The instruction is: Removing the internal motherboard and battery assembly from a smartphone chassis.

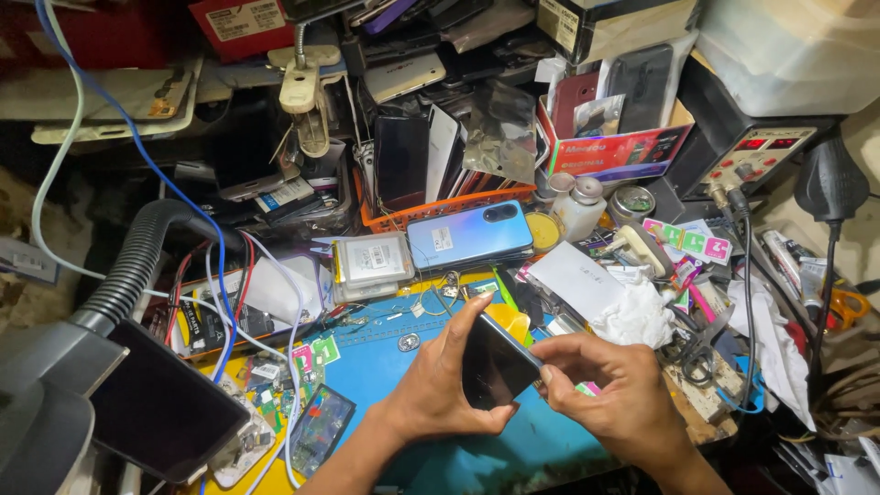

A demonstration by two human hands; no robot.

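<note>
My left hand [438, 385] and my right hand [612, 390] hold a black smartphone [493, 365] between them, above a blue work mat [367, 367]. The phone is tilted, its dark glossy face towards me. The left hand cups its lower left edge, with the index finger stretched along the top. The right thumb and fingers pinch its right end. A yellow plastic piece [510, 321] lies just behind the phone.
A blue-backed phone [469, 235] and a stack of silver batteries [371, 264] lie behind the mat. An orange basket [431, 209] holds more phones. A grey hose [128, 270], cables, circuit boards [316, 431], a white bottle [583, 209] and a soldering station [747, 147] crowd the bench.
</note>
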